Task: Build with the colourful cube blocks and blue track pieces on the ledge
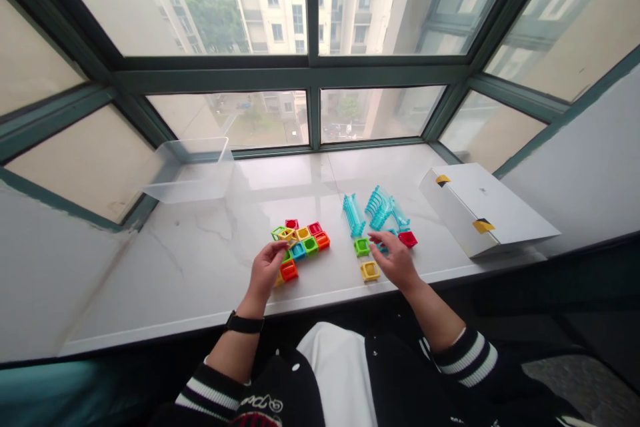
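Note:
My left hand point(265, 270) has its thumb and fingers closed at the edge of a tilted yellow toy block point(287, 235), which stands above a cluster of hollow square blocks. In that cluster are a blue block point(299, 251), a green block point(311, 245) and an orange block point(323, 240); another orange block point(289, 271) sits nearer me. My right hand point(396, 259) hovers with fingers apart, holding nothing visible. Beside its fingertips are a loose green block point(362, 247) and a yellow block point(370, 271). Its fingers partly hide a blue piece. A red block point(407, 239) lies just beyond.
Translucent teal track pieces point(354, 215) lie behind the loose blocks, including a curved one point(380, 207). A clear plastic bin point(200, 192) stands at the back left. At right is a white box point(495, 207) with yellow-black tape. Windows border the marble-patterned sill point(200, 280).

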{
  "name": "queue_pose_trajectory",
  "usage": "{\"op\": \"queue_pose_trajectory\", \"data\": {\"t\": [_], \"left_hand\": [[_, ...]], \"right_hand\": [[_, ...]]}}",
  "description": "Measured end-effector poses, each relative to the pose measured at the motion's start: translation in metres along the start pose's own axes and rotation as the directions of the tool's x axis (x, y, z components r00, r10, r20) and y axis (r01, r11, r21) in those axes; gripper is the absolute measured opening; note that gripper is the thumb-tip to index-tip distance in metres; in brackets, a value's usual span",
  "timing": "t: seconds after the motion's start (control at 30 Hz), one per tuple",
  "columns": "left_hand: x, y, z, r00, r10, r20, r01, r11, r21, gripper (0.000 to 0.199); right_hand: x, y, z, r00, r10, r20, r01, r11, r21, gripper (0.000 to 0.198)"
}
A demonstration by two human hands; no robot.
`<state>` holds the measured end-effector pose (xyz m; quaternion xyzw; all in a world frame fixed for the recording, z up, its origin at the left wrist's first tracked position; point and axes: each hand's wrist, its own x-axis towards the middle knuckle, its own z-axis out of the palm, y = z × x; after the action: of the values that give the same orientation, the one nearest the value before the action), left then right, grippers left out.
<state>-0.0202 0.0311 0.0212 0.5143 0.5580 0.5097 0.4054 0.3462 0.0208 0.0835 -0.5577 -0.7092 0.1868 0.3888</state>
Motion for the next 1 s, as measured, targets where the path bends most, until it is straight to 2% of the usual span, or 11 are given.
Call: {"op": "queue_pose_trajectory", "data": {"t": [0.1,0.2,0.33,0.47,0.63,0.8,0.9,1.0], "left_hand": [[0.002,0.002,-0.020,0.992,0.077,-0.103,-0.059,0.984,0.169,0.031],[0.003,-0.005,-0.028,0.976,0.168,-0.140,-0.095,0.901,0.422,0.036],[0.003,-0.027,-0.022,0.992,0.105,-0.072,-0.051,0.847,0.528,0.046],[0.001,-0.042,-0.011,0.998,0.065,-0.003,-0.050,0.808,0.587,0.042],[-0.003,-0.041,0.002,0.996,0.087,-0.005,-0.060,0.733,0.677,0.035],[-0.006,-0.037,0.007,0.990,0.141,0.010,-0.105,0.683,0.723,0.031],[-0.006,-0.037,0.006,0.988,0.153,0.020,-0.119,0.677,0.727,0.030],[-0.006,-0.038,0.006,0.987,0.160,0.024,-0.128,0.680,0.722,0.030]], "right_hand": [[0.003,-0.015,0.030,0.974,-0.097,0.204,0.082,0.993,0.082,0.025],[0.005,-0.028,0.064,0.883,-0.213,0.418,0.165,0.975,0.149,0.027],[0.003,-0.044,0.107,0.737,-0.276,0.617,0.245,0.960,0.137,0.050],[-0.001,-0.053,0.139,0.673,-0.263,0.691,0.267,0.958,0.105,0.065],[-0.001,-0.056,0.161,0.649,-0.243,0.721,0.289,0.955,0.062,0.059],[-0.002,-0.057,0.164,0.686,-0.169,0.708,0.224,0.974,0.016,0.043],[-0.004,-0.058,0.163,0.691,-0.153,0.707,0.205,0.979,0.011,0.041],[-0.004,-0.056,0.158,0.706,-0.131,0.696,0.196,0.980,-0.014,0.029]]}}
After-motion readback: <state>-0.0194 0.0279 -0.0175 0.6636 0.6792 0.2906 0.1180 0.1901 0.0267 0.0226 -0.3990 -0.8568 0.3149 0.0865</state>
